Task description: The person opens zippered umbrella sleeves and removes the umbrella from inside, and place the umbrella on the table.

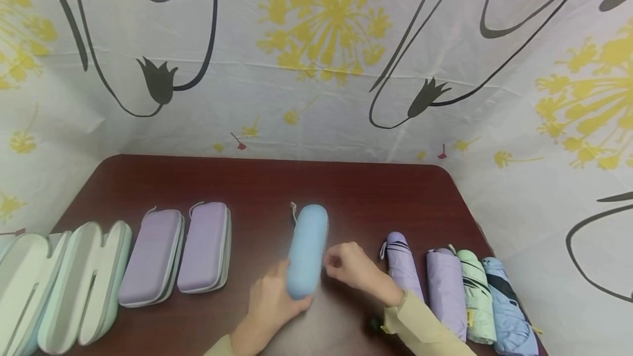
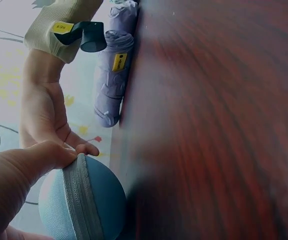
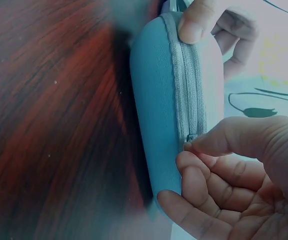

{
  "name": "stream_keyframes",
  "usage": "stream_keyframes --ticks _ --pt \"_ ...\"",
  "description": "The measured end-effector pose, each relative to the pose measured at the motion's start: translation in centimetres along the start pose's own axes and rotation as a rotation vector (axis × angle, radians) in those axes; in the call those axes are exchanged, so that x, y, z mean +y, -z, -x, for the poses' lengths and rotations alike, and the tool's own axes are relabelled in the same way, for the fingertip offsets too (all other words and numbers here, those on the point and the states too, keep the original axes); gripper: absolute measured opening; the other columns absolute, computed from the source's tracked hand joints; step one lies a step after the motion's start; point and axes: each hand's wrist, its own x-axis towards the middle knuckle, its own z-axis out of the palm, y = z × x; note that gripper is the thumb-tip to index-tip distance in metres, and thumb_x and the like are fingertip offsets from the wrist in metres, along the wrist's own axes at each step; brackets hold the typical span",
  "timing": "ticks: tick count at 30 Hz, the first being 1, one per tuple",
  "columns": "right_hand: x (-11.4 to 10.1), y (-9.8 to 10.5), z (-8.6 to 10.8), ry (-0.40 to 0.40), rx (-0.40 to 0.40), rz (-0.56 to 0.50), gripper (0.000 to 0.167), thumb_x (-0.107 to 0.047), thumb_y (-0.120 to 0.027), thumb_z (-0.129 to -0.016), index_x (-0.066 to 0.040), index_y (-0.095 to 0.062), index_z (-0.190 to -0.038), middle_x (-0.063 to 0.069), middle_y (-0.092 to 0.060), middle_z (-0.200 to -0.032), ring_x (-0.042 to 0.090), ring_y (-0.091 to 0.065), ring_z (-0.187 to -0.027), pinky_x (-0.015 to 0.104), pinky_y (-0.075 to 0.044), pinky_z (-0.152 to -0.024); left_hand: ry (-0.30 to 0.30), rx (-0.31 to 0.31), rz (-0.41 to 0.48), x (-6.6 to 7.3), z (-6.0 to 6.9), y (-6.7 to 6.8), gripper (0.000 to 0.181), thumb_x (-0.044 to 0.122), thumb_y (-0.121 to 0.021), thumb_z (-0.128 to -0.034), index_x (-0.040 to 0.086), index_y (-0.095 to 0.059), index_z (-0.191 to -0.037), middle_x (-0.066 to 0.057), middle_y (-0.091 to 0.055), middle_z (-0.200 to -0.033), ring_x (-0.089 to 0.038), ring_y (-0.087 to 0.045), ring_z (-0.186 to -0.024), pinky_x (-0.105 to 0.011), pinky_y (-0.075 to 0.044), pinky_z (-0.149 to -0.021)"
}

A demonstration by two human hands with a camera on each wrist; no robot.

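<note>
A light blue zip case (image 1: 307,251) stands on its long edge on the dark red table, its grey zip (image 3: 188,80) facing right. My left hand (image 1: 275,296) grips its near end; the left wrist view shows the thumb (image 2: 49,156) on the case beside the zip. At the case's right side, my right hand (image 1: 353,268) pinches the small zip pull (image 3: 190,139) between thumb and forefinger. The right wrist view shows its little finger against the case. The zip looks closed along the part that shows.
Two lilac zip cases (image 1: 205,247) lie left of the blue one. Further left are open cases (image 1: 84,290) with pale interiors. On the right lie several folded umbrellas: lilac (image 1: 403,262), green (image 1: 477,295) and blue (image 1: 509,306). A patterned cloth (image 1: 316,114) hangs behind the table (image 1: 267,177).
</note>
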Motion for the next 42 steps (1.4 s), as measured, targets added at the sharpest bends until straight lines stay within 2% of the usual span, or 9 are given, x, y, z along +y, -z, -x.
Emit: stream_keyframes --ticks 6,14,16,20,23,27,31,37,42 --pt "0.1 0.2 0.3 -0.023 -0.016 -0.020 0.013 0.001 -0.067 -0.071 -0.011 -0.064 -0.070 -0.008 -0.059 -0.065 0.002 -0.052 -0.061 0.017 -0.045 -0.056 -0.012 0.030 -0.029 1.0 0.0 -0.6 0.072 0.040 -0.085 -0.0495 -0.002 -0.054 -0.099 -0.006 -0.055 -0.057 -0.019 -0.051 -0.041 -0.027 -0.038 -0.036" --pt "0.5 0.5 0.6 -0.019 0.014 -0.017 0.014 0.001 -0.068 -0.069 -0.012 -0.063 -0.069 -0.008 -0.059 -0.065 0.004 -0.052 -0.060 0.017 -0.045 -0.056 0.007 -0.007 -0.053 2.2 -0.1 -0.8 0.071 0.043 -0.084 -0.0530 -0.003 -0.051 -0.096 -0.004 -0.050 -0.050 -0.016 -0.048 -0.037 -0.024 -0.034 -0.032" --pt "0.7 0.4 0.7 -0.014 0.020 -0.022 0.014 0.002 -0.067 -0.069 -0.011 -0.064 -0.069 -0.008 -0.059 -0.065 0.002 -0.052 -0.060 0.017 -0.045 -0.056 -0.008 -0.066 -0.030 2.1 -0.4 -0.2 0.069 0.043 -0.085 -0.0548 -0.002 -0.051 -0.095 -0.004 -0.052 -0.052 -0.017 -0.050 -0.040 -0.024 -0.035 -0.034" --pt "1.1 0.3 0.8 -0.018 0.016 -0.040 0.013 0.003 -0.066 -0.071 -0.010 -0.065 -0.071 -0.007 -0.061 -0.066 0.000 -0.051 -0.062 0.017 -0.045 -0.057 -0.063 -0.330 0.056 0.9 -2.5 2.5 0.053 0.030 -0.083 -0.0629 -0.001 -0.056 -0.096 -0.004 -0.057 -0.063 -0.016 -0.054 -0.050 -0.026 -0.040 -0.041" --pt "1.2 0.4 0.8 -0.025 0.003 -0.057 0.011 0.002 -0.066 -0.073 -0.009 -0.066 -0.072 -0.007 -0.061 -0.067 0.000 -0.051 -0.063 0.018 -0.046 -0.058 -0.189 -0.490 0.059 -0.9 -5.9 4.3 0.042 0.012 -0.079 -0.0680 -0.002 -0.060 -0.103 -0.008 -0.064 -0.078 -0.018 -0.059 -0.063 -0.028 -0.047 -0.049" --pt "1.0 0.3 0.6 -0.023 -0.003 -0.069 0.010 0.002 -0.065 -0.075 -0.008 -0.066 -0.074 -0.006 -0.062 -0.068 0.000 -0.053 -0.064 0.018 -0.047 -0.059 -0.462 -0.487 -0.033 -3.1 -11.3 4.3 0.042 -0.003 -0.072 -0.0694 0.000 -0.062 -0.110 -0.011 -0.065 -0.096 -0.022 -0.062 -0.081 -0.031 -0.052 -0.064" --pt "1.1 0.5 0.6 -0.022 0.006 -0.065 0.010 0.002 -0.066 -0.075 -0.007 -0.066 -0.073 -0.006 -0.061 -0.068 0.000 -0.053 -0.063 0.018 -0.047 -0.058 -0.705 -0.498 -0.136 -4.1 -15.4 2.4 0.055 -0.004 -0.074 -0.0658 0.007 -0.060 -0.118 -0.009 -0.062 -0.113 -0.024 -0.058 -0.104 -0.036 -0.049 -0.085" --pt "1.0 0.4 0.6 -0.019 0.000 -0.047 0.011 0.002 -0.066 -0.075 -0.009 -0.065 -0.073 -0.006 -0.061 -0.068 0.000 -0.052 -0.063 0.017 -0.046 -0.058 -0.903 -0.587 -0.212 -4.8 -17.2 -0.5 0.069 0.001 -0.078 -0.0621 0.015 -0.056 -0.126 -0.006 -0.056 -0.128 -0.023 -0.049 -0.122 -0.037 -0.042 -0.098" --pt "0.9 0.6 0.8 0.013 0.020 0.008 0.012 0.001 -0.067 -0.073 -0.010 -0.065 -0.072 -0.007 -0.061 -0.067 0.003 -0.053 -0.062 0.017 -0.045 -0.058 -0.991 -0.560 -0.267 -5.0 -17.4 -1.9 0.068 0.002 -0.076 -0.0612 0.017 -0.056 -0.124 -0.002 -0.058 -0.123 -0.020 -0.051 -0.118 -0.034 -0.038 -0.101"
